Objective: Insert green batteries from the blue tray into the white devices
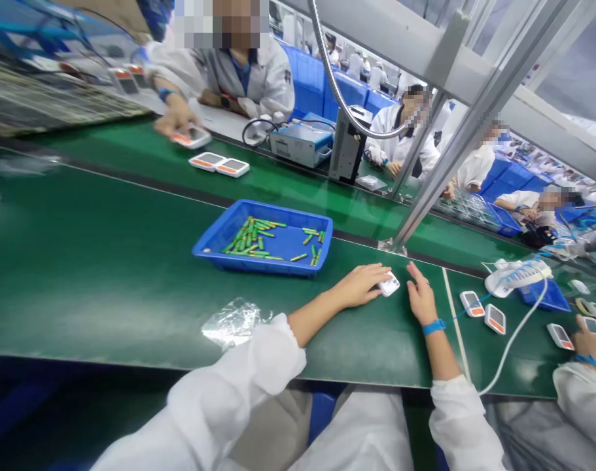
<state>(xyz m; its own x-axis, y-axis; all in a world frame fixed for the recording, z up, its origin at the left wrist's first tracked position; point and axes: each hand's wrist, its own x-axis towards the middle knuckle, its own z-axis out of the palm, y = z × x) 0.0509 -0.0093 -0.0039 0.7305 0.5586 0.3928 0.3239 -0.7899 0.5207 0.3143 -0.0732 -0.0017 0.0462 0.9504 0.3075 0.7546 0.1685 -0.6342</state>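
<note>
My left hand [359, 284] rests on the green belt with its fingers laid over a small white device [389, 285], holding it against the surface. My right hand [420, 296] lies just to the right of the device, fingers stretched out and flat, with a blue band on its wrist. A blue tray [229, 230] with several green and yellow batteries stands a little beyond my left hand.
A crumpled clear plastic bag [233, 320] lies near my left sleeve. Two white and orange devices [484, 311] sit to the right, beside a white tool [516, 276] with a cable. A person opposite touches another device [192, 136]; two more devices [219, 163] lie nearby. A co-worker's hand [589, 340] shows at right.
</note>
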